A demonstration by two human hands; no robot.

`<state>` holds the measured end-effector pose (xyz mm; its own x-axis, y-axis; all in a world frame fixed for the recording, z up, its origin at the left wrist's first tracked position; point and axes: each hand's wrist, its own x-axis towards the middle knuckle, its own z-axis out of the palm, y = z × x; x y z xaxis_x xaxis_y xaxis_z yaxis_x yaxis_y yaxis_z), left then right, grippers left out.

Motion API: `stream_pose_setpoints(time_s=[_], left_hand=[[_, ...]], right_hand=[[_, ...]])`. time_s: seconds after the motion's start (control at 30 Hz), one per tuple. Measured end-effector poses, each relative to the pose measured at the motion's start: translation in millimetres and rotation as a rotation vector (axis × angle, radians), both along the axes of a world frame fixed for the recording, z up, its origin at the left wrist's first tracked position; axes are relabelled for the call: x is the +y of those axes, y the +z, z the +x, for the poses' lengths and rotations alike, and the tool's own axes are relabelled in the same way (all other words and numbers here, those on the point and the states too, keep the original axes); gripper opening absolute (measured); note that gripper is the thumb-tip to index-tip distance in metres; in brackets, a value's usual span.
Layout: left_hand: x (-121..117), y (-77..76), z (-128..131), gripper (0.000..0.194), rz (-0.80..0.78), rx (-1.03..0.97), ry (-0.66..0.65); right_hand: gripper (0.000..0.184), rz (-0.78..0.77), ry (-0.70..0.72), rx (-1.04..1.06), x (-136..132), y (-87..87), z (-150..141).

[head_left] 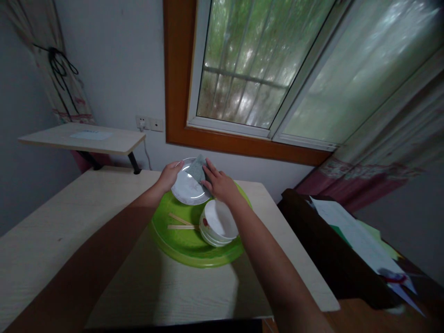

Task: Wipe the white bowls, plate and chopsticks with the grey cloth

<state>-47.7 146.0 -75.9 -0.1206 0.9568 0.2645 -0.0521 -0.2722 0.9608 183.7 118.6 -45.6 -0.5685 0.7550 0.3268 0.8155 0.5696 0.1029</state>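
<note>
A white plate (189, 189) is tilted up over the far part of a round green tray (204, 261). My left hand (169, 175) grips the plate's left rim, thumb on its face. With my right hand (218, 181) I press a grey-green cloth (197, 169) against the plate's upper right; the fingers lie over the cloth's edge. Nearer to me on the tray, white bowls (220, 222) with a red pattern sit stacked, just below my right wrist. Wooden chopsticks (180, 226) lie left of the bowls, their right ends reaching the stack.
The tray stands on a pale wooden table (183, 296). At the back left rises a small raised shelf (81, 138) on black legs. A wall and a window (249, 69) are behind. Papers (360, 236) lie on dark furniture at the right.
</note>
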Motion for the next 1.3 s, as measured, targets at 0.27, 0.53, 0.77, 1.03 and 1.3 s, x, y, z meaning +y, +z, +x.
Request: stream_pose_setpoints(time_s=[0.27, 0.53, 0.77, 1.03, 1.3], left_hand=[[1.7, -0.4, -2.6, 0.053, 0.011, -0.013, 0.043], [-0.3, 1.1, -0.4, 0.052, 0.009, -0.026, 0.030], [-1.3, 1.3, 1.9, 0.050, -0.009, -0.044, 0.001], [1.8, -0.1, 2.0, 0.053, 0.009, 0.015, -0.053], [4.1, -0.9, 0.4, 0.049, 0.065, 0.017, 0.042]], right_hand=[[0.064, 0.058, -0.004, 0.005, 3.4, -4.0, 3.9], [0.054, 0.118, 0.001, 0.033, -1.2, 6.2, -5.6], [0.034, 0.040, 0.159, -0.017, 2.4, 0.8, -9.6], [0.037, 0.101, 0.207, 0.011, 6.1, -1.7, -8.8], [0.035, 0.065, -0.002, -0.016, -6.1, 5.0, -14.0]])
